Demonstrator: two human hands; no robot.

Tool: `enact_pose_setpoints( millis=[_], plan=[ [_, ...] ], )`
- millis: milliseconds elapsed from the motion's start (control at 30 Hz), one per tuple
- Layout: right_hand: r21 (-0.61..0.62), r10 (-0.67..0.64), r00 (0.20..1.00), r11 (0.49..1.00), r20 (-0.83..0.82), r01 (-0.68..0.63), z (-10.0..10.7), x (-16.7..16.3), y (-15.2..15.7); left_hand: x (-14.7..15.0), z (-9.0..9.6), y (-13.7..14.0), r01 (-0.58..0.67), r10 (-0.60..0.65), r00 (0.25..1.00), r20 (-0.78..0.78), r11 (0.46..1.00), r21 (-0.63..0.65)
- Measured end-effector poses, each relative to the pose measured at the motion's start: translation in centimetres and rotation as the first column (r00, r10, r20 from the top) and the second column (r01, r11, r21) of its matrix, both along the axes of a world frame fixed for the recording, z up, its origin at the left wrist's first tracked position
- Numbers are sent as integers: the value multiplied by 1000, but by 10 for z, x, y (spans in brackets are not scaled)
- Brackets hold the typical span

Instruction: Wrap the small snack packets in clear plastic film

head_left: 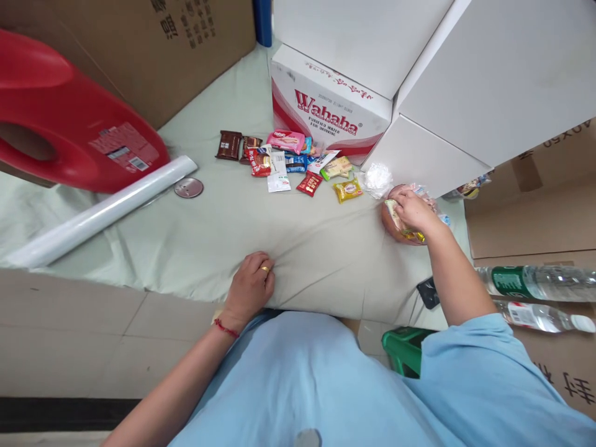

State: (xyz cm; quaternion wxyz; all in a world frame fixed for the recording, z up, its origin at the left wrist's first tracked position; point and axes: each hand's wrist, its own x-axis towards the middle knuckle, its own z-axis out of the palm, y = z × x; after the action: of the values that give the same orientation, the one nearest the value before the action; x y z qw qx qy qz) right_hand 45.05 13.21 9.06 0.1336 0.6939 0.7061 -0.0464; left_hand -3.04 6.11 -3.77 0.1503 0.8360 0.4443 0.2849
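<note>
Presently, I see the right hand (410,210) at the brown bowl (390,230), its fingers bent narrowly over a pale packet (393,215); whether they grip it, I cannot tell. The left hand (251,284) rests on the counter (218,230), fingers half curled, palm hidden from me. More snacks (261,161) lie before the white box (321,108).

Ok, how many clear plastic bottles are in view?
2, both lying on their sides at the picture's right edge: a green-labelled bottle, and a white-capped bottle just below it in the view. Others may be hidden.
</note>
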Motion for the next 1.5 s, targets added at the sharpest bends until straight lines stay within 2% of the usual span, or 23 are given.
enact_pose_setpoints(
  millis=[133, 233, 267, 333, 400, 500, 567, 700, 767, 867, 900, 967, 1067, 1167, 1333, 1400, 1500],
  plan=[
    [135, -80, 995, 987, -55, 87, 14, 2, -1, 0, 0, 0, 8, -6, 1000, -30, 999, 46],
    [336, -145, 988, 929, -56, 155, 29, 14, 3, 0, 0, 0, 15, -13, 999, -31, 997, 70],
    [346, -175, 984, 921, -36, 177, 32, 19, 4, 0, 0, 0, 15, -13, 999, -30, 997, 70],
    [257, -231, 973, 941, 12, 220, 35, 29, 6, 0, 0, 0, 11, -10, 1000, -27, 998, 60],
    [116, -295, 954, 951, 46, 288, 34, 36, 9, 0, 0, 0, 9, -7, 1000, -26, 999, 47],
    [-22, -384, 919, 922, 90, 388, 33, 37, 12, 0, 0, -1, 11, -10, 1000, -24, 998, 56],
    [-76, -398, 909, 910, 125, 409, 34, 34, 16, 0, -1, -1, 9, -8, 1000, -18, 998, 69],
    [-101, -426, 895, 893, 130, 440, 41, 28, 24, 0, 0, -1, 4, -3, 1000, -21, 998, 59],
    [-14, -447, 886, 892, 122, 452, 44, 24, 29, 0, 0, -1, 7, -5, 1000, -29, 999, 53],
    [249, -404, 910, 894, 90, 372, 46, 13, 42, 0, 1, -1, 16, -14, 1000, -27, 998, 67],
    [309, -385, 920, 886, 75, 345, 45, 7, 49, 0, 1, -1, 16, -15, 1000, -26, 997, 73],
    [342, -370, 927, 880, 55, 331, 41, -7, 64, 0, 1, -1, 19, -17, 999, -27, 996, 82],
    [266, -382, 922, 897, 64, 353, 27, -27, 89, 0, 0, -2, 24, -22, 999, -30, 995, 96],
    [222, -391, 917, 904, 81, 366, 5, -41, 112, 1, 0, -2, 33, -31, 999, -21, 994, 104],
    [190, -313, 947, 937, 78, 294, -27, -48, 129, 0, 1, -2, 30, -31, 999, 16, 999, 41],
    [192, -304, 950, 939, 66, 287, -28, -46, 129, 0, 1, -2, 29, -30, 999, 31, 1000, 10],
    [324, -271, 962, 909, -22, 263, -13, -40, 122, 0, 1, -2, 26, -26, 999, 37, 1000, 6]
  ],
)
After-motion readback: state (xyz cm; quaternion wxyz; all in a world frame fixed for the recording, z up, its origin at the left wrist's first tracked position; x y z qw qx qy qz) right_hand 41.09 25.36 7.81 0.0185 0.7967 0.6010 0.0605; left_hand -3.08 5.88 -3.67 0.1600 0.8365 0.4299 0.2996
